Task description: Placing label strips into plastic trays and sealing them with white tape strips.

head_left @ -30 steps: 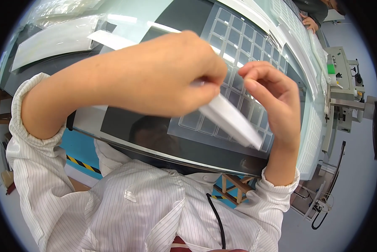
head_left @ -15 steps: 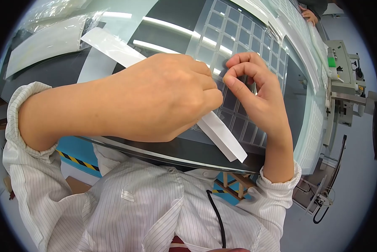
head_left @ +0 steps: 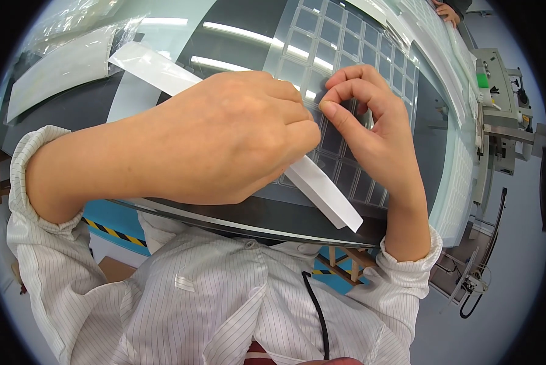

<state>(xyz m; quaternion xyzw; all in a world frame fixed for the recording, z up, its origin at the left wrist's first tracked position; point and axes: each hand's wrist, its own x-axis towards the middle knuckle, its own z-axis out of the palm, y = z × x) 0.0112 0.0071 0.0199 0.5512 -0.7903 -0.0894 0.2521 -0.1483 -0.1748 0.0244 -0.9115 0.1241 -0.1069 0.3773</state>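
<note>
My left hand (head_left: pixel 242 137) is closed, back upward, around the middle of a long folded white paper strip (head_left: pixel 154 68). The strip sticks out past both sides of the fist, and its near end, creased lengthwise, points toward the table's front edge. My fingertips on this hand are hidden below it. Just to the right, my right hand (head_left: pixel 373 125) has thumb and forefinger pressed together in a pinch close to the left knuckles. Whatever sits between them, if anything, is too small to make out. Under both hands lies a clear plastic tray (head_left: pixel 346 39) with rows of rectangular pockets.
On the left of the glossy dark table (head_left: pixel 224 55) lie a curved whitish sheet (head_left: pixel 60 76) and clear plastic wrapping (head_left: pixel 72 24). Along the right are more pale trays (head_left: pixel 452 182). Another person's hand (head_left: pixel 448 13) rests at the far right, near a machine (head_left: pixel 498 91).
Both hands keep nearly the same pose. The right hand has shifted slightly up and left, and the strip's near end has moved a little to the right.
</note>
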